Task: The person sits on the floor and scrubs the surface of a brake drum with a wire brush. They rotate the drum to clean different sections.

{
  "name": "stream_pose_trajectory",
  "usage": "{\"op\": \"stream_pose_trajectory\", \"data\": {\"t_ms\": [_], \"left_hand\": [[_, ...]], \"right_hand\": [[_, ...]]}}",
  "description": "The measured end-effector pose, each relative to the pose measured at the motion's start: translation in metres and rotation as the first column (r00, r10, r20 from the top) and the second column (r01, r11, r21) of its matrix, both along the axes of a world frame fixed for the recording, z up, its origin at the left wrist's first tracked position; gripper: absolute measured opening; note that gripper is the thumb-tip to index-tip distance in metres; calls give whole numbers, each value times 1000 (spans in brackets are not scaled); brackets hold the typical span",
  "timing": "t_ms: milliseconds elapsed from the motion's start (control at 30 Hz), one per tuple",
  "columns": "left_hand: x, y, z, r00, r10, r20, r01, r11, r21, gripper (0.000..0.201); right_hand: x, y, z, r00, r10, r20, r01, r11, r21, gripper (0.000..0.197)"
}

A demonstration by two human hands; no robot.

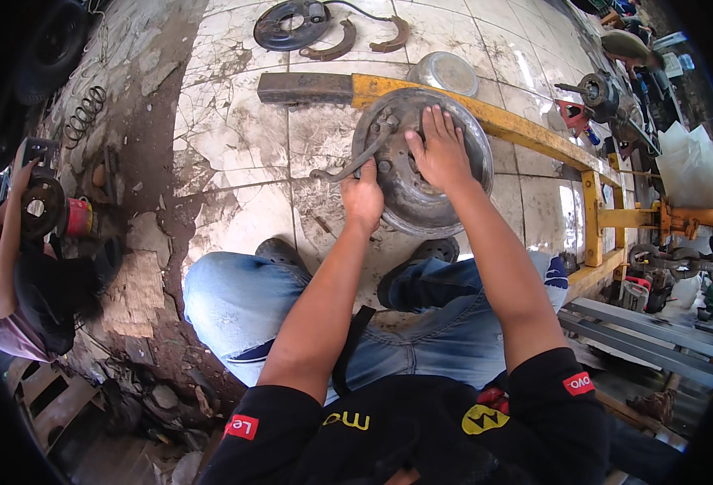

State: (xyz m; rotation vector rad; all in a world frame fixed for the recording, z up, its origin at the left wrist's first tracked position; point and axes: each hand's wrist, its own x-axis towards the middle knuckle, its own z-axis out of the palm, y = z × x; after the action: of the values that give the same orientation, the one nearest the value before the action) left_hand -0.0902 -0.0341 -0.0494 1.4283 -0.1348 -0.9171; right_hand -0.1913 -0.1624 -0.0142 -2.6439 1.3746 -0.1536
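Observation:
A round, dished grey metal plate point(405, 208), like a drum brake's backing plate, is in front of me, overlapping the yellow bar of a stand. My right hand point(441, 153) lies flat on its face, fingers stretched out and slightly spread. At the plate's left edge, my left hand point(363, 196) is closed, with its thumb against a curved metal rod point(342, 173). The rod runs from a bolted part point(385, 126) on the plate out past its left rim. The fingers beneath the rod are partly hidden.
A yellow metal frame point(526, 132) crosses to the right. Beyond it lie a round metal pan point(445, 74), another backing plate point(290, 26) and two curved brake shoes point(334, 44). A coil spring point(84, 118) lies left. A co-worker point(29, 267) sits at far left, handling a round part.

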Motion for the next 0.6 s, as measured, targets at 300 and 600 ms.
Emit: {"op": "stream_pose_trajectory", "data": {"t_ms": [300, 600], "left_hand": [[-1, 1, 13, 997, -61, 46, 60, 998, 29, 57], [3, 5, 17, 994, -93, 63, 89, 994, 57, 59]], "right_hand": [[-5, -2, 0, 1000, -26, -17, 26, 1000, 10, 72], [-21, 15, -1, 998, 26, -65, -27, 999, -18, 74]]}}
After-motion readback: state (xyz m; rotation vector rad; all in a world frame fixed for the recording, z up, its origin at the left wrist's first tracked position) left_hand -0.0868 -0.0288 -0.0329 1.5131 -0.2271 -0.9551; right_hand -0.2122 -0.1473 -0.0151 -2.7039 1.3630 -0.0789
